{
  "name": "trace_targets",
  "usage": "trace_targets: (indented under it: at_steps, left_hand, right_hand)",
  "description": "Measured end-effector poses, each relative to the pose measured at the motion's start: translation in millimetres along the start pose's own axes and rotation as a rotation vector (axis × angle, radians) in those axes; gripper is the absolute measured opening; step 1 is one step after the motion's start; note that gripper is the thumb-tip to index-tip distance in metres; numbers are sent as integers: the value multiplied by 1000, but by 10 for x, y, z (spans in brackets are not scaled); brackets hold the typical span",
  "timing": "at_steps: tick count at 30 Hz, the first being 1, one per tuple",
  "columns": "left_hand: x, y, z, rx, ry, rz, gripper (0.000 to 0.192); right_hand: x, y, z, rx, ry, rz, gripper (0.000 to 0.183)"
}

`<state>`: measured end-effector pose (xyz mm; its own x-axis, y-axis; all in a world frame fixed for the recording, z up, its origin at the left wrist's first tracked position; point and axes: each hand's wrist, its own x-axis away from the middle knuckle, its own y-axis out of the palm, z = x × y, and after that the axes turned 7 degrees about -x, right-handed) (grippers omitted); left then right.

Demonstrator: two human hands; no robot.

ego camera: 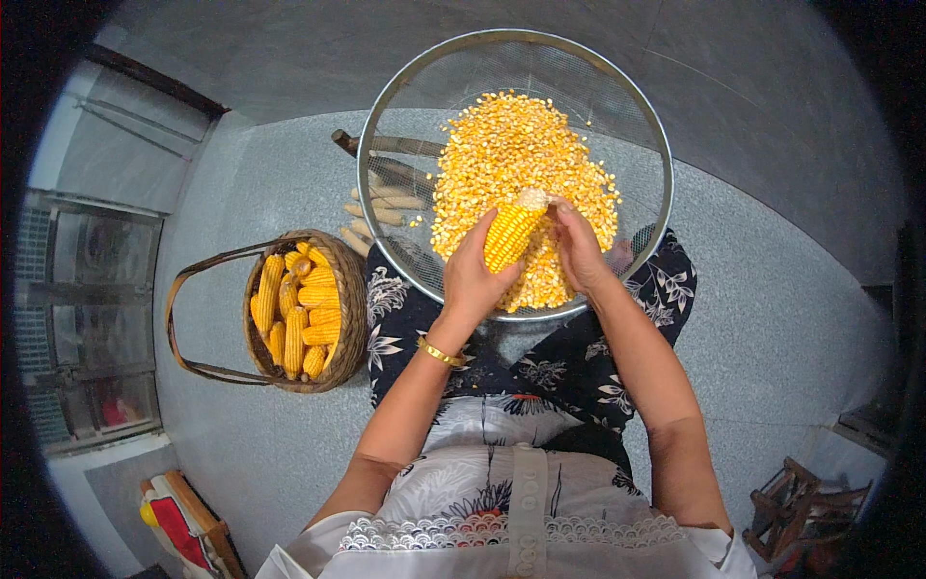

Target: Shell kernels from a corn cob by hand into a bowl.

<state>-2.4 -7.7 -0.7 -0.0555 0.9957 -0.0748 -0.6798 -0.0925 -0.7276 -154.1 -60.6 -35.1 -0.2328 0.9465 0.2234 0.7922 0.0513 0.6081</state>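
Observation:
My left hand [472, 273] is wrapped around a yellow corn cob [511, 235], its kernels still on along most of the length and a pale bare patch at the upper end. At that pale end, the fingers of my right hand [579, 246] touch or nearly touch the cob; their exact contact is hard to see. Both hands are over a round wire-mesh sieve [515, 35] with a metal rim, resting across my lap. Loose corn kernels [517, 145] form a broad heap on its mesh. A gold bracelet circles my left wrist.
A woven basket [352, 318] with a long handle holds several corn cobs [295, 340] on the floor at left. Stripped cobs [383, 216] and a piece of wood [346, 142] lie partly beneath the sieve. A small wooden stool [785, 506] stands at lower right.

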Motion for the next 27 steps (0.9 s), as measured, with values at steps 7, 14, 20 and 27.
trace_targets:
  at_steps: [7,14,20,27]
  left_hand:
    - [17,-143,53,148,-196,-150,62]
    - [-3,-247,-220,499,-179,-392,53]
    - [-38,-346,-145,757,-336,-142,50]
    - [-150,-25,-186,1428,-525,117,30]
  right_hand:
    - [-123,-264,-63,118,-327,245,27]
    - [-50,-160,-42,523,-301,-127,32]
    - [40,-137,66,532,151,-286,40]
    - [85,-28,257,441,-109,-205,36]
